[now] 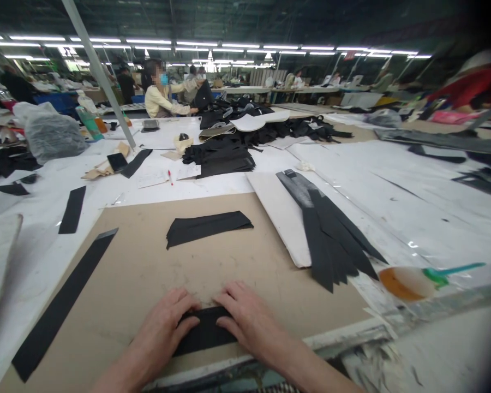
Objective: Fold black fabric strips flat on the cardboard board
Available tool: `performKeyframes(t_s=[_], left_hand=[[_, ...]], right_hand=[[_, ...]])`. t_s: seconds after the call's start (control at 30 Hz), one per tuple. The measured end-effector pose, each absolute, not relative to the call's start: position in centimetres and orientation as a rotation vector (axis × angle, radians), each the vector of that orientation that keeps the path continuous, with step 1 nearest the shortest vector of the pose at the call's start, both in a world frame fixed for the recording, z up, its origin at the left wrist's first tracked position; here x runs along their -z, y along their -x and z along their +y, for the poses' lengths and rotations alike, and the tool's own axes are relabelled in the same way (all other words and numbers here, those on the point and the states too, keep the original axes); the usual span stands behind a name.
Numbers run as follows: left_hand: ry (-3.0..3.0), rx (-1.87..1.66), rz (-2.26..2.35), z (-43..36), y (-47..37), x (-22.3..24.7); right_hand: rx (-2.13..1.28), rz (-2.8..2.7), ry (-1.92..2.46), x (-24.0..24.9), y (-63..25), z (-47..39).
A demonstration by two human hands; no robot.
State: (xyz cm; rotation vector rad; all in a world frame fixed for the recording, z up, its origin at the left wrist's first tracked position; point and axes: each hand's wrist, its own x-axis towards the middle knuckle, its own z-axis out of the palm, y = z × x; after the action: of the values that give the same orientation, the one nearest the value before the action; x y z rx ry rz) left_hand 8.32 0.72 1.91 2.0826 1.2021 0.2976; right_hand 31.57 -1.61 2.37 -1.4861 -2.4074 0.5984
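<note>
A black fabric strip (pixel 207 332) lies on the tan board (pixel 147 273) near its front edge. My left hand (pixel 166 322) rests on the strip's left part, thumb and fingers curved at its upper edge. On its right part lies my right hand (pixel 247 319), fingers apart and thumb on the fabric. Both hands press from above; neither is closed round the strip. Farther up the board is a short black stack of strips (pixel 208 226). One long black strip (pixel 65 305) slants along the board's left side.
Fanned black strips (pixel 335 234) lie partly on a white board (pixel 276 213) at right. A glue bottle (pixel 409 283) with a teal nozzle lies near the right front edge. Behind are a black fabric pile (pixel 229 153), a slanting pole (pixel 102 76) and a masked person (pixel 163 98).
</note>
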Motion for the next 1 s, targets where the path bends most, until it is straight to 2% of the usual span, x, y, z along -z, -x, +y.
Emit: performKeyframes(t_s=[0.2, 0.5, 0.67, 0.87, 1.0], left_hand=[[-2.107, -0.364, 1.176, 0.4, -7.7, -1.1], [-2.85, -0.261, 1.005, -0.7, -7.1, 0.1], [-3.045, -0.155, 0.855, -1.5, -6.6, -0.1], [-3.084, -0.167, 0.833, -1.5, -6.3, -0.2], [-2.962, -0.201, 0.869, -1.3, -6.2, 0.1]], right_hand=[[-0.698, -2.378, 1.373, -1.6, -31.6, -1.5], [-0.128, -2.677, 1.185, -0.8, -30.8, -3.3], [-0.024, -2.648, 1.165, -0.2, -32.3, -4.4], [0.0, -2.625, 1.275, 0.0, -36.1, -5.2], [0.183, -2.596, 1.533, -1.6, -35.1, -4.7]])
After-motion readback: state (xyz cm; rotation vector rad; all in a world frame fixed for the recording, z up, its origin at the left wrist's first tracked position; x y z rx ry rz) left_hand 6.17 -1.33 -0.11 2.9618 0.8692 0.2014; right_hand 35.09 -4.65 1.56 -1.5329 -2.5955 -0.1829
